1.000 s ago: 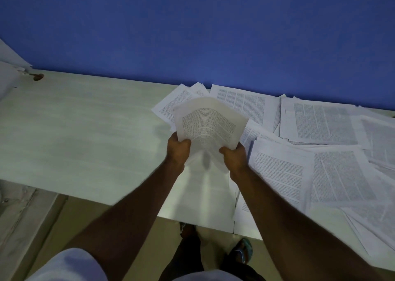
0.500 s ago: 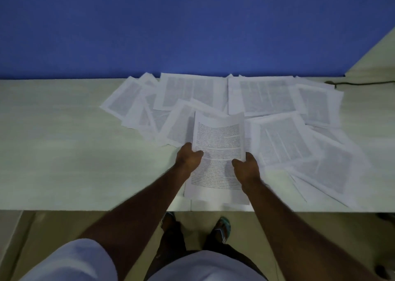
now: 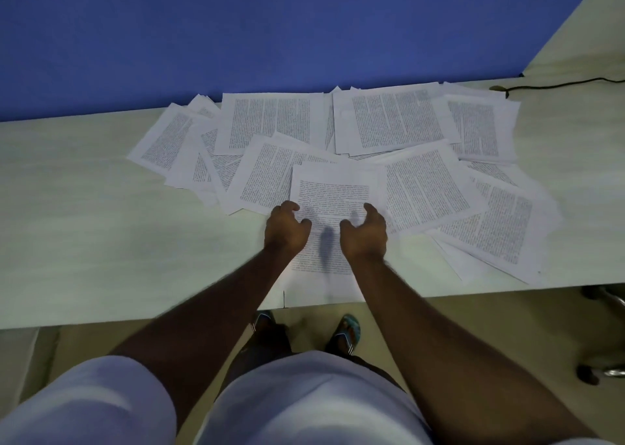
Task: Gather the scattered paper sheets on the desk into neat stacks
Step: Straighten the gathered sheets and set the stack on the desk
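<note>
A printed sheet (image 3: 329,187) lies flat on the pale desk (image 3: 101,224), near its front edge and straight ahead of me. My left hand (image 3: 285,230) and my right hand (image 3: 365,233) hang just over the sheet's lower half, one at each side. Their fingers are loosely curled and hold nothing, and their shadows fall on the page. Several more printed sheets (image 3: 270,123) lie scattered and overlapping behind and to the right, among them a large one (image 3: 395,120) by the wall and another (image 3: 490,228) toward the right front.
A blue wall (image 3: 270,32) backs the desk. A black cable (image 3: 558,84) runs along the far right corner. The left half of the desk is bare. Below the front edge are my sandalled feet (image 3: 348,334) and a chair base (image 3: 605,373) at right.
Both hands gripped the sheet by its lower edge and brought it down onto the desk. They have now let go, and the sheet lies flat beneath them.
</note>
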